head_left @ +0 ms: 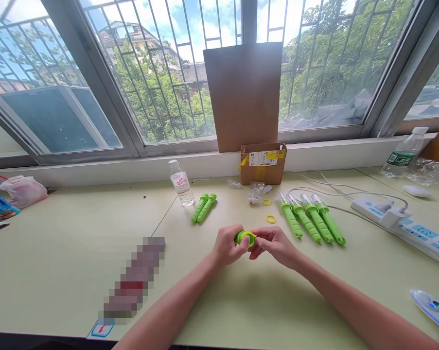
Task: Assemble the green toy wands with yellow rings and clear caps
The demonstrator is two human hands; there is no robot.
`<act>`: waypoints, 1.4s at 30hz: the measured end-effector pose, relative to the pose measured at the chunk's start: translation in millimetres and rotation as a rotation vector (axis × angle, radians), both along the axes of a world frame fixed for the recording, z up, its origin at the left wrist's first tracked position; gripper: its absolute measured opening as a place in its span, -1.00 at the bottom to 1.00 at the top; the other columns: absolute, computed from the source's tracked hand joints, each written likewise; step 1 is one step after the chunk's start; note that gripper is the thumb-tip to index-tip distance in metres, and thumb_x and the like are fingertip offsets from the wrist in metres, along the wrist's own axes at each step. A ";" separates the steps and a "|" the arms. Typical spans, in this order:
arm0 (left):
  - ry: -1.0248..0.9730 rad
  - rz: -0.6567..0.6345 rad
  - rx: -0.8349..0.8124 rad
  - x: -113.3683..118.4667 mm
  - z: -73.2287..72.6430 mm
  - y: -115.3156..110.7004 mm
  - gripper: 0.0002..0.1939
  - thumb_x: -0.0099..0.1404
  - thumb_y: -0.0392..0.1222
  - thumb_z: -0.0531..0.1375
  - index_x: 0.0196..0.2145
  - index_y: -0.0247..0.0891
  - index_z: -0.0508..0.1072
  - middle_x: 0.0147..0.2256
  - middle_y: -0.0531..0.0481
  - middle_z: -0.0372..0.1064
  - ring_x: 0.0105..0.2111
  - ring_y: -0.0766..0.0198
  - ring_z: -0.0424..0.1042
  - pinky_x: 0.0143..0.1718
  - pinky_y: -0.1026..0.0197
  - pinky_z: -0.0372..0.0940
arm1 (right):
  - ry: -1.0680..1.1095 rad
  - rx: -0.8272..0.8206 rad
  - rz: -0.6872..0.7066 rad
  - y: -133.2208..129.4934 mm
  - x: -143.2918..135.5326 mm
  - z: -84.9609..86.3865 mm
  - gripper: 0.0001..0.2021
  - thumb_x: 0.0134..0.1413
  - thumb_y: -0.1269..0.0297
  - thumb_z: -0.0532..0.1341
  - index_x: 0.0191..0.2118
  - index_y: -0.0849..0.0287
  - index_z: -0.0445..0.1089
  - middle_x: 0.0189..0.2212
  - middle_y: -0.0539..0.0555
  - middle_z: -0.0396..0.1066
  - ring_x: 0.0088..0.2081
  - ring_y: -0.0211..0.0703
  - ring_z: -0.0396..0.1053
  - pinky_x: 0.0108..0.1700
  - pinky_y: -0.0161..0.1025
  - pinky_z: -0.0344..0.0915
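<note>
Grn tube [239,237] in L hand [231,245], open end up

We could read no words with certainty. Beyond our left grip [229,244], leftward, a bottle's label [181,182] bore blurred red characters; beyond it, rightward, the carton label [262,158] carried tiny print. Nearer us, leftward, a blue-outlined sticker [103,328] on the counter [190,301] showed a red mark.

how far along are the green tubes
Four green tubes with clear tops look done. The left hand holds another green tube, a yellow ring at its mouth; the right hand touches it. Two tubes without clear tops, two loose yellow rings and clear parts seem left.
</note>
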State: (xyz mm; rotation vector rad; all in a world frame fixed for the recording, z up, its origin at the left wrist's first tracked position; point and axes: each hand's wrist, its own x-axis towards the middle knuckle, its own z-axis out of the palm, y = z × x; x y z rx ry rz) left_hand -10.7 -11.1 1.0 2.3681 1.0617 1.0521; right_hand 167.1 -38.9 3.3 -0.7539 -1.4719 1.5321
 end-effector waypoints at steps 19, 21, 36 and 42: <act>0.025 0.050 -0.010 3.7 8.6 -5.0 -0.68 0.16 -0.19 -0.02 -0.68 -0.25 -0.04 -0.69 0.15 -0.16 -0.65 0.44 -0.10 -0.59 0.32 -0.12 | -0.246 0.279 -0.125 -9.2 -8.3 -9.1 -0.75 0.16 0.26 0.06 -0.33 0.21 0.46 -0.50 0.04 0.47 -0.45 -0.16 0.49 -0.36 -0.26 0.39; 0.021 0.045 -0.009 4.0 9.3 -5.2 -0.67 0.16 -0.19 -0.02 -0.68 -0.26 -0.05 -0.69 0.15 -0.17 -0.65 0.45 -0.11 -0.59 0.32 -0.13 | -0.252 0.271 -0.127 -9.3 -8.7 -10.7 -0.74 0.17 0.24 0.05 -0.34 0.21 0.45 -0.50 0.05 0.48 -0.45 -0.15 0.50 -0.35 -0.24 0.39; -0.007 -0.138 0.081 -4.4 6.0 -4.0 -0.75 0.12 -0.22 -0.04 -0.68 -0.26 0.12 -0.70 0.10 0.05 -0.65 0.42 -0.01 -0.58 0.31 -0.06 | -0.102 0.043 -0.014 -13.3 -14.6 -10.7 -0.69 0.13 0.10 0.12 -0.38 0.27 0.41 -0.52 0.07 0.43 -0.51 -0.13 0.48 -0.43 -0.23 0.36; 0.002 -0.138 -0.043 0.3 13.8 -4.1 -0.71 0.16 -0.25 -0.07 -0.69 -0.27 0.10 -0.69 0.11 0.02 -0.63 0.43 0.01 -0.55 0.32 -0.03 | -0.119 0.107 -0.041 -11.2 -13.4 -21.0 -0.68 0.18 0.08 0.06 -0.35 0.24 0.37 -0.49 0.07 0.43 -0.50 -0.15 0.47 -0.41 -0.22 0.36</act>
